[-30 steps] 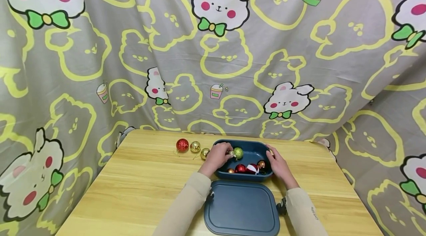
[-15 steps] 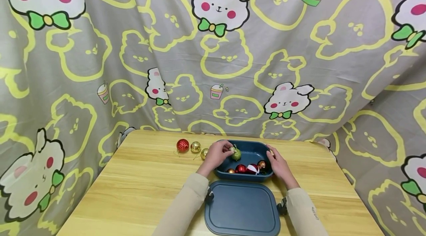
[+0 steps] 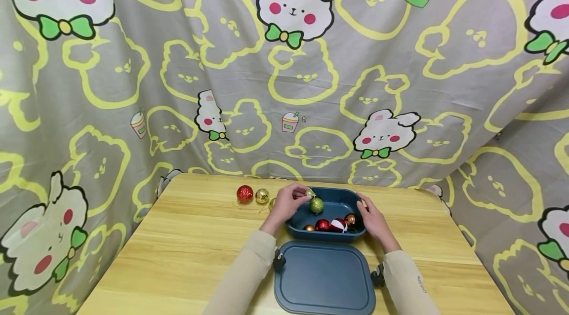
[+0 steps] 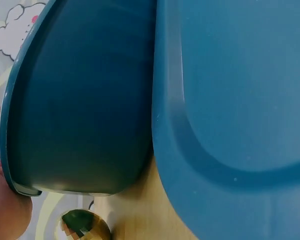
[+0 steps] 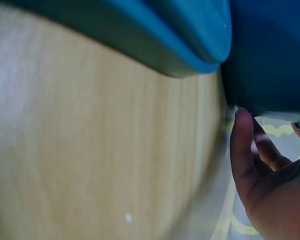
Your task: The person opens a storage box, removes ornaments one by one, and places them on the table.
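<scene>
While my left hand (image 3: 288,202) pinches the green ball (image 3: 316,205) by its cap at frame centre above the box (image 3: 331,232), a slip could bounce it out, though my right hand (image 3: 372,218), fingers together, steadies the rim.

The left hand (image 3: 288,203) is lifting the green bauble (image 3: 316,205) by its cap, raising it above the box (image 3: 335,201) and clear of the floor inside.

By my left hand (image 3: 288,202) hangs a rough glittery green bauble (image 3: 316,205); my right hand (image 3: 372,217) touches the smooth matt plastic box (image 3: 338,200). Beneath both lies smooth wood-grain table (image 3: 191,241).
</scene>
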`<state>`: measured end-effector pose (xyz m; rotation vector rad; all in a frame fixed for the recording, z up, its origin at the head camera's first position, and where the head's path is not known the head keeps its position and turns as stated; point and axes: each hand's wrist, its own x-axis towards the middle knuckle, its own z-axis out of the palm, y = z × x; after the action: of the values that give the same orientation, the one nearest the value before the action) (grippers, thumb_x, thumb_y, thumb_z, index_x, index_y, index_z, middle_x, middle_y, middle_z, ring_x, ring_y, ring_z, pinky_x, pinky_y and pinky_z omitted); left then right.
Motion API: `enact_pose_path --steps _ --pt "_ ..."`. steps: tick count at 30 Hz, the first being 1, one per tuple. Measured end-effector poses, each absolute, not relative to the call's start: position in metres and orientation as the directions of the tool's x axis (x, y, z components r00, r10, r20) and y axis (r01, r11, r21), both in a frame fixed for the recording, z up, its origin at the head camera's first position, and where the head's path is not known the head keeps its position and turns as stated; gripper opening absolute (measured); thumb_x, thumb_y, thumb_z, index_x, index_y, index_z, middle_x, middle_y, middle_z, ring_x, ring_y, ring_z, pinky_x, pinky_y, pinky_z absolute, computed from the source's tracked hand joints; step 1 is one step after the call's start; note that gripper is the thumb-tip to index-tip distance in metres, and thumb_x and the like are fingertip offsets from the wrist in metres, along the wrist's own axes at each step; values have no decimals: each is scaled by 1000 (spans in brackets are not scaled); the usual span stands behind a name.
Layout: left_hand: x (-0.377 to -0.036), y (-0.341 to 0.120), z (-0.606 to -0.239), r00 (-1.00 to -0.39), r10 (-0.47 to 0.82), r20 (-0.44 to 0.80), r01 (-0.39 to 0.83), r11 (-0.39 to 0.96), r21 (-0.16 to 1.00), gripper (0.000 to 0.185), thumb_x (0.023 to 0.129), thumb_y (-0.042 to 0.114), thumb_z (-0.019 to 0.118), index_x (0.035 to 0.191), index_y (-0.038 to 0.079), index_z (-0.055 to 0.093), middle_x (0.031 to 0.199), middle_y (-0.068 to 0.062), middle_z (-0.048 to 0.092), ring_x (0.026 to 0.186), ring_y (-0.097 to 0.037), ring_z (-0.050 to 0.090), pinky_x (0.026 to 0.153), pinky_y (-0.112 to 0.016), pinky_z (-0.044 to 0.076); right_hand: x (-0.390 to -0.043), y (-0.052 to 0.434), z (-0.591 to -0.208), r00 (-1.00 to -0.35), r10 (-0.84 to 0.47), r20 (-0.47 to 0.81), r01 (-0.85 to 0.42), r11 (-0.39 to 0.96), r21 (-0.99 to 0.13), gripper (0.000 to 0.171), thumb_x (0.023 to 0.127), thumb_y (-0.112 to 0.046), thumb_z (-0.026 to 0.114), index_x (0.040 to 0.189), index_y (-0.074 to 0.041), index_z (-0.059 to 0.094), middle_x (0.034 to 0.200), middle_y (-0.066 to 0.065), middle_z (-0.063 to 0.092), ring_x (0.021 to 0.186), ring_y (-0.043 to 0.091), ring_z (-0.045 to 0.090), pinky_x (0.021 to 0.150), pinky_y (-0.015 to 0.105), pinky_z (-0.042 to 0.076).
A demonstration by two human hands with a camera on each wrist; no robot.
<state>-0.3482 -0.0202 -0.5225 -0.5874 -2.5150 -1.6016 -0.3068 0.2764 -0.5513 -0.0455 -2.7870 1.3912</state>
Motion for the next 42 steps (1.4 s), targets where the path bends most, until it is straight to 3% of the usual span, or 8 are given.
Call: enact_pose_path --steps 15,35,42 --pt "-343 -34 -520 -920 228 319 376 279 884 26 96 16 76 120 8 73 111 -12 75 102 -25 73 88 -31 61 -306 275 -551 -999 35 4 19 620 -785 58 113 -48 31 162 -18 33 157 30 43 139 50 48 116 68 36" --pt "-334 -111 -508 -920 158 359 392 403 827 27 94 17 78 120 12 73 109 -5 78 99 -21 74 82 -33 62 -306 276 -549 -999 33 -1 21 616 -788 58 113 -48 30 162 -18 32 155 31 44 138 50 48 117 68 36" --pt "-332 -138 -508 -930 110 351 366 357 859 28 94 13 76 121 7 72 113 -10 76 104 -26 74 85 -30 62 -307 276 -550 -999 36 6 18 611 -792 57 113 -48 31 162 -18 33 157 29 43 139 49 47 117 68 35"
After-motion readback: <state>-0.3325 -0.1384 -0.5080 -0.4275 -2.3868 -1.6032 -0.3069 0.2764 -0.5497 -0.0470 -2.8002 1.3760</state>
